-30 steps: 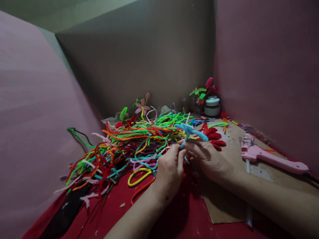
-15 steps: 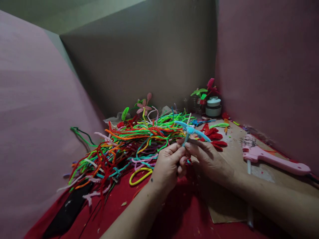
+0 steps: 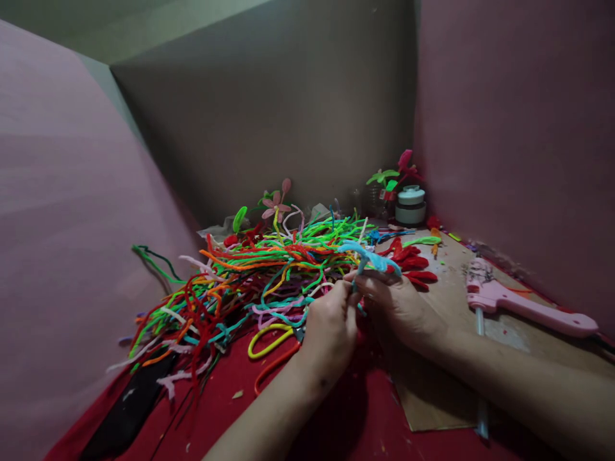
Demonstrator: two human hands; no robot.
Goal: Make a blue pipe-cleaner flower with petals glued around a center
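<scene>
A light-blue pipe cleaner flower [image 3: 369, 256] is held up between my two hands, its bent petals on top and a short stem below. My left hand [image 3: 331, 323] is closed, its fingertips pinching the stem from the left. From the right, my right hand [image 3: 396, 301] grips the same piece with thumb and fingers just under the petals. Part of the stem is hidden by the fingers. Close to my left wrist lie scissors [image 3: 271, 346] with one yellow and one red handle loop; their blades are mostly covered by the hand.
A big heap of coloured pipe cleaners [image 3: 269, 269] spreads behind and left of my hands. Red petals [image 3: 413, 262] lie to the right. A pink glue gun [image 3: 528, 307] rests on the cardboard [image 3: 442, 397]. Finished flowers [image 3: 276, 206] and a lidded jar [image 3: 410, 205] stand near the wall.
My left hand has turned over and slid slightly down the stem, uncovering the red scissor loop. The blue petals have tipped and shifted a little; my right hand stays nearly in place.
</scene>
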